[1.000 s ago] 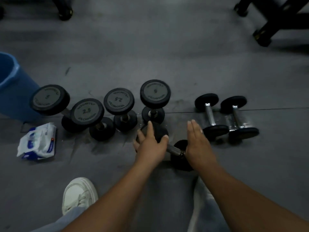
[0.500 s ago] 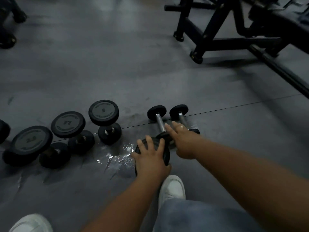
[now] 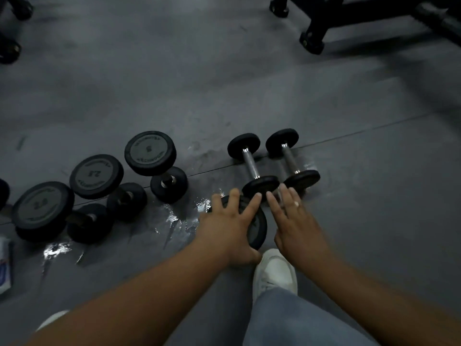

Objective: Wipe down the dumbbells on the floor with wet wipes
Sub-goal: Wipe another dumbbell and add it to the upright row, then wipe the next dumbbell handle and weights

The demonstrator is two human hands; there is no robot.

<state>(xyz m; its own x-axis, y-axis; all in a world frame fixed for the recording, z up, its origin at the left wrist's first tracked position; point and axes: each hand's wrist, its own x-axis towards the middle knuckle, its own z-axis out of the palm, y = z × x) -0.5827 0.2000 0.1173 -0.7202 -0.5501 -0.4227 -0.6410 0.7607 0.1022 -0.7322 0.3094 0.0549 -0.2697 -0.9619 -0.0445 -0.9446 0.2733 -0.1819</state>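
Dumbbell (image 3: 258, 228): lying on the floor (image 3: 174, 96) just ahead of a white shoe (image 3: 274, 268), one black end showing under the left hand (image 3: 229, 228).
Left hand: spanning that end, fingers spreading over its far rim, thumb hooking the near rim, holding it.
Right hand (image 3: 296, 221): hovering wide and empty beside two small dumbbells (image 3: 250, 162).
Risk: wet patches (image 3: 174, 221) are glistening nearby; the dumbbell could be slipping and rolling onto the shoe.
Wipe: none showing in either hand; the pack (image 3: 3, 265) is lying far left.
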